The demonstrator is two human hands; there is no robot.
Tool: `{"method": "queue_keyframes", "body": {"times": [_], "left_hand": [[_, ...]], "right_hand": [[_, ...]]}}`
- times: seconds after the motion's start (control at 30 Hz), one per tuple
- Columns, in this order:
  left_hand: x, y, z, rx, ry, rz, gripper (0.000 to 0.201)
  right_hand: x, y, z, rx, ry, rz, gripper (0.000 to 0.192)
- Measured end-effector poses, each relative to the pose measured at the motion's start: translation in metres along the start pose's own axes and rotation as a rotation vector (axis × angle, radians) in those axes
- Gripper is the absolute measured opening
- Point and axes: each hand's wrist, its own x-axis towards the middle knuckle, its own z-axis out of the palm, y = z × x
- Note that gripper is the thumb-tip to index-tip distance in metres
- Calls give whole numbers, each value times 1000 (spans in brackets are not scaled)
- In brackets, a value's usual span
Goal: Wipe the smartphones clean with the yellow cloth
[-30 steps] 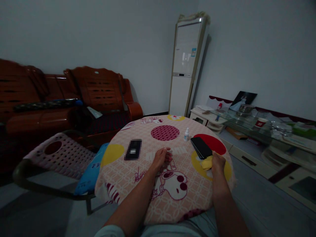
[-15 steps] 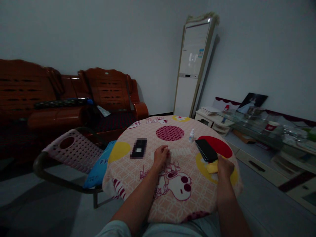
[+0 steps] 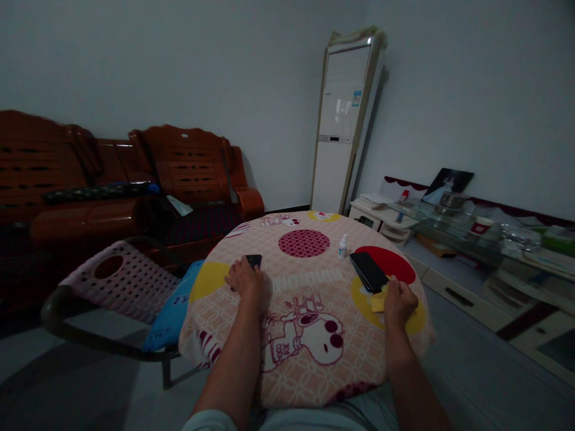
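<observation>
On round table [image 3: 314, 371]: your left hand [image 3: 245, 279] covers dark phone [image 3: 254, 261], fingers curled; right hand [image 3: 399, 301] grips yellow cloth [image 3: 377, 301] beside second phone [image 3: 368, 271].

The room is dim with a cold bluish cast. Faint glare sits on the standing air conditioner [image 3: 344, 120] far right. Edges bow outward; the dark sofa [image 3: 112, 179] far left loses detail.

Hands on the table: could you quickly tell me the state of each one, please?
Left hand: lies over the small black phone, grip cannot be told.
Right hand: closed on a yellow cloth, beside the larger black phone.
</observation>
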Motion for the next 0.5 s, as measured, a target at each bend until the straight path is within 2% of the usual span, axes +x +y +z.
{"method": "queue_keyframes", "body": {"times": [0.07, 0.13, 0.3, 0.4, 0.5], "left_hand": [[4, -8, -1, 125, -96, -61, 45], [6, -12, -2, 169, -140, -36, 44], [8, -9, -4, 71, -173, -33, 62], [11, -10, 0, -191, -223, -137, 58], [6, -6, 11, -730, -364, -283, 29]], "right_hand": [[-9, -8, 3, 31, -90, -52, 42], [-17, -14, 6, 37, -199, -97, 45], [-31, -23, 17, 92, -431, -93, 46], [-34, -25, 20, 167, -483, -87, 44], [-36, -25, 20, 171, -522, -117, 43]]}}
